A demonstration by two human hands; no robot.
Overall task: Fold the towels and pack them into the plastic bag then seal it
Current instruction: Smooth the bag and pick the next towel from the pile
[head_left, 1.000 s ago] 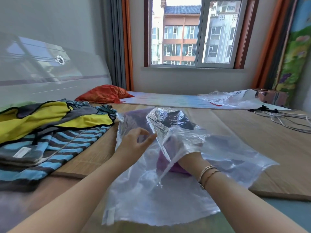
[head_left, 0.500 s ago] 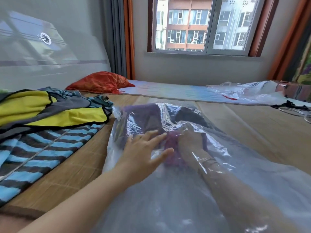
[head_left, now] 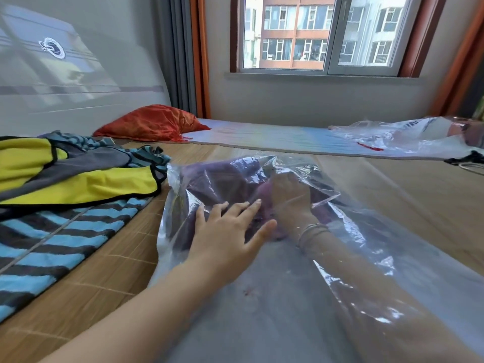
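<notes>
A large clear plastic bag point(head_left: 366, 244) lies on the bamboo mat point(head_left: 104, 271) in front of me. Inside it, at the far end, sits a dark purple towel point(head_left: 214, 184). My left hand point(head_left: 227, 231) lies flat on top of the bag with its fingers spread, pressing the plastic onto the towel. My right hand point(head_left: 290, 197) and forearm are inside the bag, against the towel. Glare on the plastic hides how its fingers lie.
A yellow and grey towel point(head_left: 78, 184) lies on a blue striped towel point(head_left: 65, 231) at the left. Further back are a red cushion point(head_left: 152, 123), a pale mattress point(head_left: 262, 137) and a second plastic bag point(head_left: 406, 137). Cables point(head_left: 471, 161) lie at the right edge.
My right hand pushed deeper into the bag with the towel. My left hand let go of the raised bag mouth and came down flat on the plastic. The view moved closer.
</notes>
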